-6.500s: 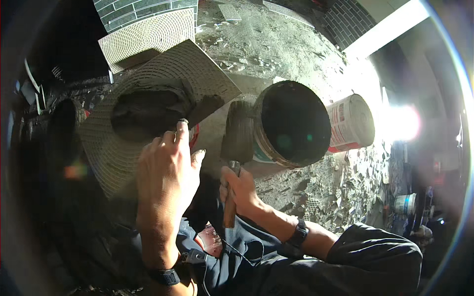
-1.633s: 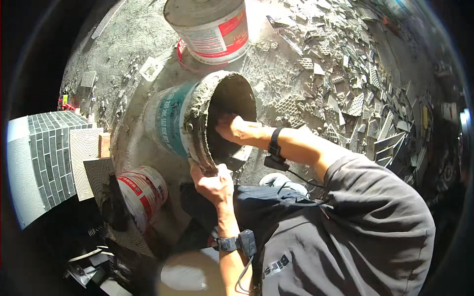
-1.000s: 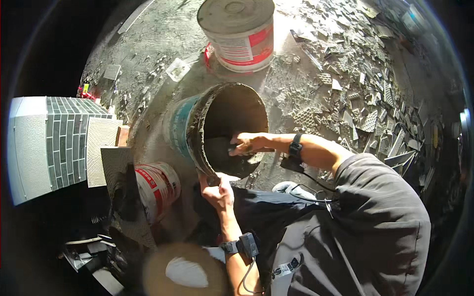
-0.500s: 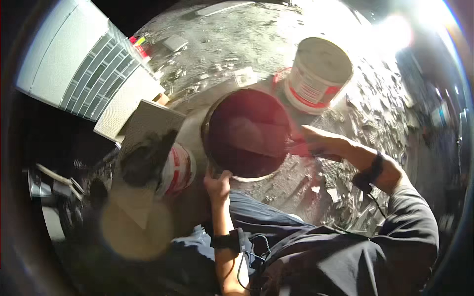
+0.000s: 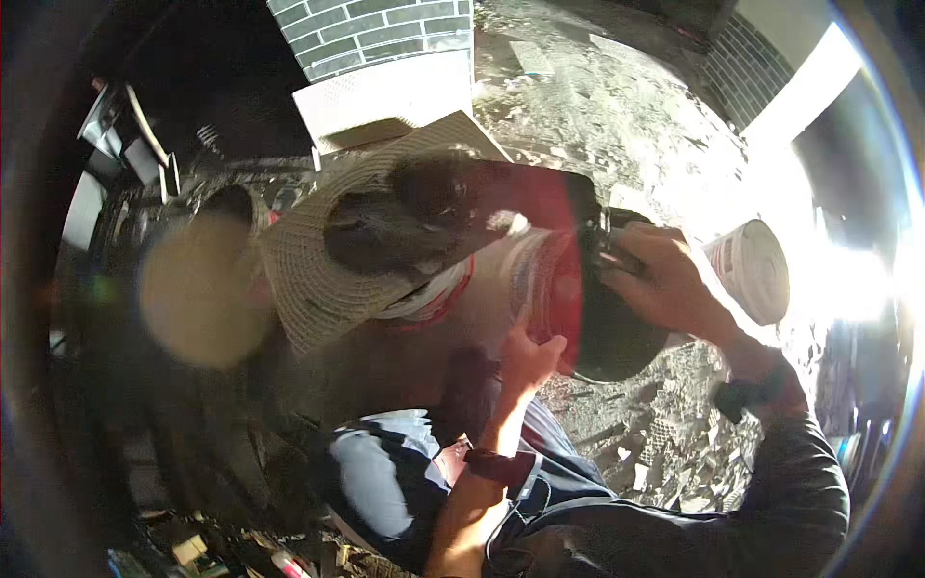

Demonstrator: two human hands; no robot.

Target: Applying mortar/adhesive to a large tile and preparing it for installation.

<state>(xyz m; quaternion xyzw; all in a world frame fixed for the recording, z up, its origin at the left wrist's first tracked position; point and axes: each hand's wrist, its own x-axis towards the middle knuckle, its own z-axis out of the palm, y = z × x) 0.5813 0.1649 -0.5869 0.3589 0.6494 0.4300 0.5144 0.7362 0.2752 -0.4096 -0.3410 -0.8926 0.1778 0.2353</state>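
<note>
The floor point(image 5: 617, 125), grey and strewn with rubble and broken tile pieces, fills the upper and right part of the view. A mosaic tile sheet point(image 5: 371, 34) of small grey-green bricks lies on it well beyond the dark bucket, with a pale mesh-backed sheet point(image 5: 385, 96) just nearer. A mesh-backed tile sheet point(image 5: 308, 279), spread with a dark patch of mortar point(image 5: 385, 226), sits to the left of the dark bucket and reaches across in front of it; whether it rests on the white tub with red markings point(image 5: 520, 270) behind it cannot be told.

The dark bucket point(image 5: 617, 328) is tipped on its side, mouth toward the camera, its rim blurred. A white lidded pail point(image 5: 756, 270) lies on its side just to the right of it, in strong glare.

The right hand point(image 5: 665, 279) curls over the upper rim of the dark bucket, fingers closed down on it and on a dark object there that is too blurred to name; a dark watch point(image 5: 756, 395) sits on that wrist. The left hand point(image 5: 530, 356) is at the bucket's lower left rim, fingers bent against the edge, a dark band point(image 5: 496, 467) on its wrist. The two hands are apart, at opposite points of the rim.
</note>
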